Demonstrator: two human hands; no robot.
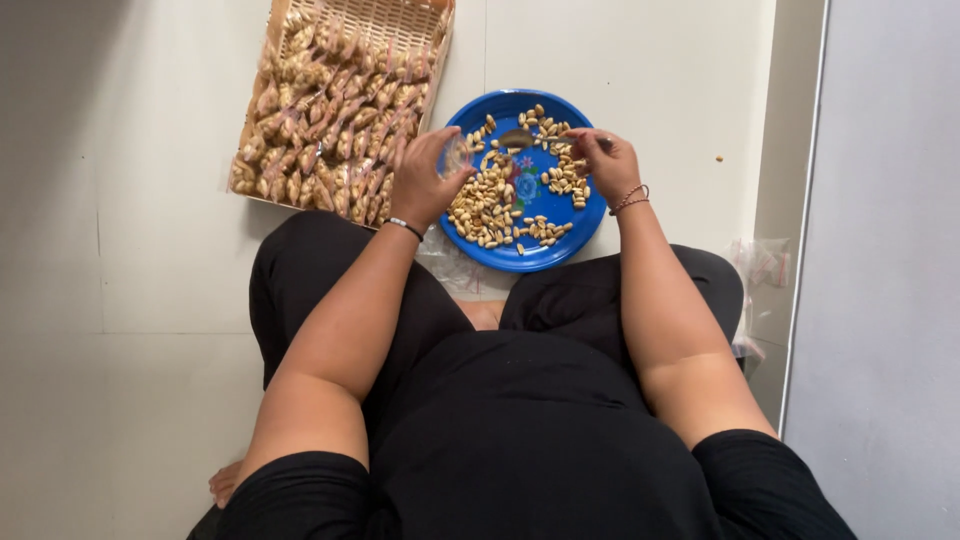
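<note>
A person in black clothes sits cross-legged on a pale floor (130,300), seen from above. At the far left lies a shallow woven tray (400,20) filled with small clear packets of peanuts (330,120). Just right of it, in front of the knees, sits a round blue plate (520,258) covered with loose peanuts (485,205). The left hand (428,178), wearing a wristband, hovers at the plate's left edge, fingers curled around a small clear plastic bag (457,155). The right hand (603,160), with thin bracelets at the wrist, reaches over the plate's far right side, fingers pinched together on a few nuts. More empty clear bags (762,262) lie at the right near the wall.
</note>
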